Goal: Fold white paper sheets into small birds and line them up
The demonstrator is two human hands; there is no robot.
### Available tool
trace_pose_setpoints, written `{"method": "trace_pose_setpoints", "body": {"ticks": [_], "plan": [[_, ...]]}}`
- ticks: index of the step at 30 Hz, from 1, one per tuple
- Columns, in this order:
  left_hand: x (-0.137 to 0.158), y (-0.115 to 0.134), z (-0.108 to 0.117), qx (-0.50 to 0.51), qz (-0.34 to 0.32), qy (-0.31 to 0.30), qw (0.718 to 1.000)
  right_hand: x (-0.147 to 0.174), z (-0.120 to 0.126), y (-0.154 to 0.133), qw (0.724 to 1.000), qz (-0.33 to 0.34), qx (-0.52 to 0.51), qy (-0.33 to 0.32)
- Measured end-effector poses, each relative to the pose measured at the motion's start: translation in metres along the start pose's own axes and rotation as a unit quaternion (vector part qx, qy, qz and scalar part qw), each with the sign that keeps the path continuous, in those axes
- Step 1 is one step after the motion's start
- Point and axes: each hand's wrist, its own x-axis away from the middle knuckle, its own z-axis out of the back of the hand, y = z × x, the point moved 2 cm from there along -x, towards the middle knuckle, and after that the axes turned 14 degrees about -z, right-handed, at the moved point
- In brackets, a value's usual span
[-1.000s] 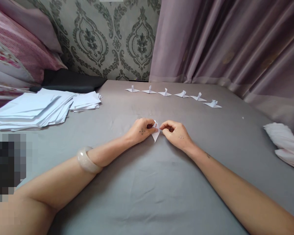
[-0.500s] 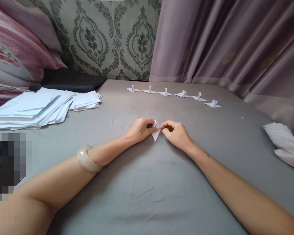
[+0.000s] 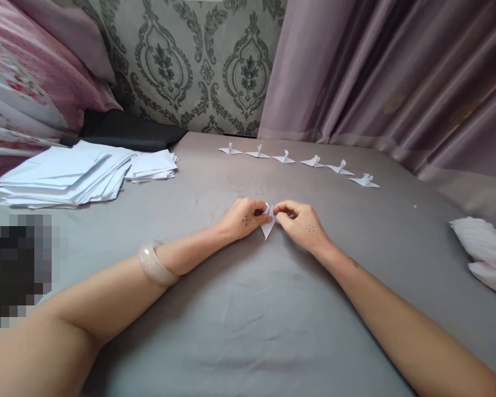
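Between my hands is a small origami crane of folded white paper, one pointed end hanging down towards me. My left hand pinches its upper left part between thumb and fingers. At the crane's upper right edge, my right hand has its thumb and forefinger closed against the paper; the exact contact is too small to make out. Farther back, several finished-looking paper cranes stand in a slanting row, the nearest being the right-end crane. A pale bangle circles my left forearm.
A large stack of white paper and a smaller paper stack lie at the left on the grey sheet. Behind them is a black flat item. White bunched cloth sits at the right, below the curtain.
The view has swung slightly left, so things appear farther right. My right fingertips have come closer in over the crane's edge; my left hand keeps its pinch.
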Motion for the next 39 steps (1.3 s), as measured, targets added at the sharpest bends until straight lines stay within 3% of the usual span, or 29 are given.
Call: {"method": "trace_pose_setpoints", "body": {"ticks": [10, 17, 33, 39], "plan": [[0.0, -0.005, -0.003, -0.031, -0.035, 0.007, 0.999, -0.001, 0.002, -0.013, 0.997, -0.076, 0.026, -0.006], [0.002, 0.001, 0.003, 0.054, -0.024, 0.064, 0.996, 0.0, 0.004, -0.015, 0.995, -0.089, 0.043, 0.004], [0.001, 0.0, 0.004, 0.072, 0.008, 0.048, 0.996, -0.003, 0.005, -0.017, 0.992, -0.122, 0.028, -0.015], [0.001, 0.002, 0.005, 0.067, 0.006, 0.046, 0.997, -0.004, 0.004, -0.013, 0.983, -0.183, -0.004, -0.025]]}}
